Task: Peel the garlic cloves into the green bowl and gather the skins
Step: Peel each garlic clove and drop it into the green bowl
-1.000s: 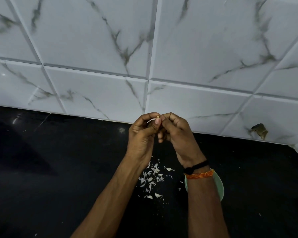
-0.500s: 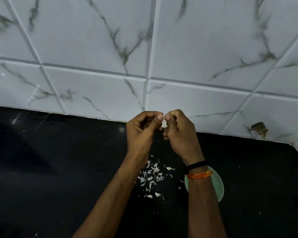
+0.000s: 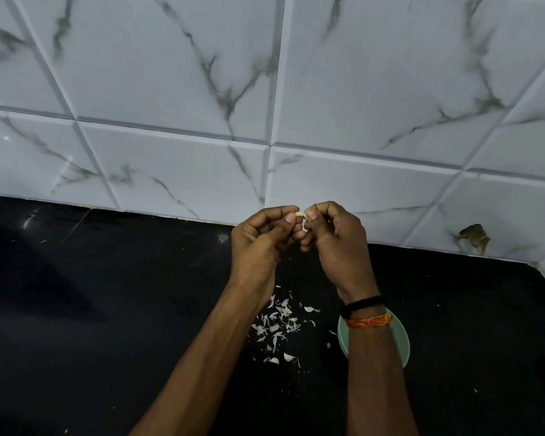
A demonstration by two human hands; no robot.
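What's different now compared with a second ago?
Very little. Both hands, left hand and right hand, stay raised together, still pinching the garlic clove between the fingertips; only the fingers shifted slightly. The skins on the counter and the green bowl lie as before.

wall tiles (image 3: 177, 89): glossy glazed ceramic, white with grey marble veining, bevelled edges | counter (image 3: 107, 309): black polished stone, faint sheen | garlic skins (image 3: 277, 325): thin, papery, matt white | bowl (image 3: 401, 338): pale green, smooth, looks plastic | wristbands (image 3: 367, 311): black cord, orange thread, both matt fibre
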